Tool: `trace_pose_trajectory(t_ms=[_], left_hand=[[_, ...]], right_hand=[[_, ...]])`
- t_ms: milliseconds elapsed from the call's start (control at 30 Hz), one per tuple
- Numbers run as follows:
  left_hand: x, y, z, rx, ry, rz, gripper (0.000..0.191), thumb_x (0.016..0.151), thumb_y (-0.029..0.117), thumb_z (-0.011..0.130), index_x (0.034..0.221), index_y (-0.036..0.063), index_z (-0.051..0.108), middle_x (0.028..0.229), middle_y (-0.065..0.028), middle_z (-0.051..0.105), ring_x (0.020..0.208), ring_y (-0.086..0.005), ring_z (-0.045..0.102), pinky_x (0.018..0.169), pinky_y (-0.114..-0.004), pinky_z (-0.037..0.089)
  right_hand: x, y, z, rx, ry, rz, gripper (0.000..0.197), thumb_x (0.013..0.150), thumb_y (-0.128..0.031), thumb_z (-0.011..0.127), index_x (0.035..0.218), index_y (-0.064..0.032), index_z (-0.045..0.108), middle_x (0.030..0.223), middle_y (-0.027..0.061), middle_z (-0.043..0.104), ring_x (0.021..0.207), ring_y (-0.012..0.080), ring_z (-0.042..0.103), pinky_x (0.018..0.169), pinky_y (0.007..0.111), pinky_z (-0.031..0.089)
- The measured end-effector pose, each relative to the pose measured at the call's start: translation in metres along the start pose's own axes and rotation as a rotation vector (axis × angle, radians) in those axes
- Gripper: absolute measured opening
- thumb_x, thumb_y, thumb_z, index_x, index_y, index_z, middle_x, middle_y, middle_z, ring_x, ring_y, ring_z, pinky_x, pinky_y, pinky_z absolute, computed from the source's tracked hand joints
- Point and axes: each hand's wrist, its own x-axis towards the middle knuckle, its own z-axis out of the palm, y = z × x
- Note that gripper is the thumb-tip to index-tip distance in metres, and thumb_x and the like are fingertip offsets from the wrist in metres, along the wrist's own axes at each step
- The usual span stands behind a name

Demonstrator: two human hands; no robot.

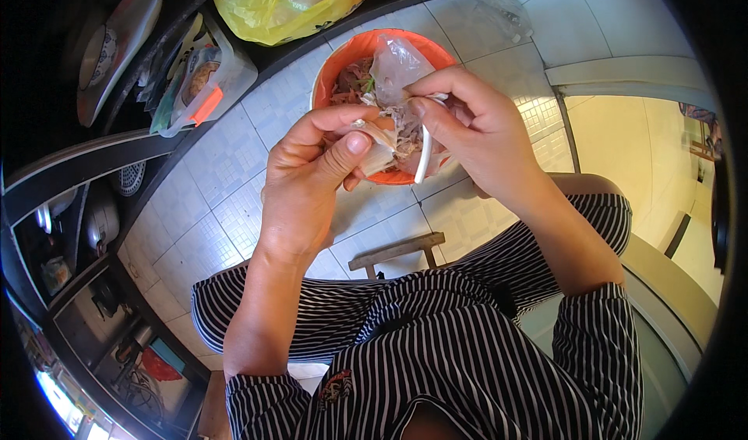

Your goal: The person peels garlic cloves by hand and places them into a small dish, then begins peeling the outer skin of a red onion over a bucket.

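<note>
My left hand [327,148] holds a whitish piece with papery skin [377,142], perhaps part of a garlic bulb, between thumb and fingers. To its right, my right hand [461,119] pinches a thin white stalk-like strip [425,157] that hangs from the fingertips. Both hands are above an orange-lined bin [388,177] on the floor. Inside the bin lie papery peelings, other scraps and a clear plastic bag [400,63]. The exact kind of the held pieces cannot be told.
A yellow plastic bag [292,8] rests on the dark shelf edge beyond the bin. At the left, a clear plastic container [231,84] stands on the dark shelving. A small wooden stool part [397,250] shows between the knees. Pale tiles cover the floor [216,177].
</note>
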Motion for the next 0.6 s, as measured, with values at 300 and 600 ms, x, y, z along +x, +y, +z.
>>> trace_pose_trajectory(t_ms=[300,600], left_hand=[[0.001,0.001,-0.001,0.045,0.046,0.04,0.019,0.091,0.008,0.064,0.11,0.0044,0.065,0.096,-0.0035,0.067,0.068,-0.0053,0.048,0.057,-0.019,0.038],[-0.001,-0.003,-0.003,0.079,0.028,0.052,0.02,0.09,0.003,0.065,0.11,0.0038,0.067,0.098,-0.0014,0.068,0.081,-0.0051,0.057,0.066,-0.019,0.046]], right_hand=[[0.008,0.019,0.0,-0.715,0.129,-0.482,0.019,0.091,-0.012,0.061,0.106,-0.0023,0.064,0.088,0.0115,0.062,0.08,0.0212,0.063,0.073,0.029,0.05],[-0.001,-0.012,0.01,0.244,-0.278,0.105,0.025,0.096,-0.014,0.06,0.114,0.0033,0.061,0.104,0.0038,0.066,0.094,0.0097,0.062,0.084,0.023,0.05]])
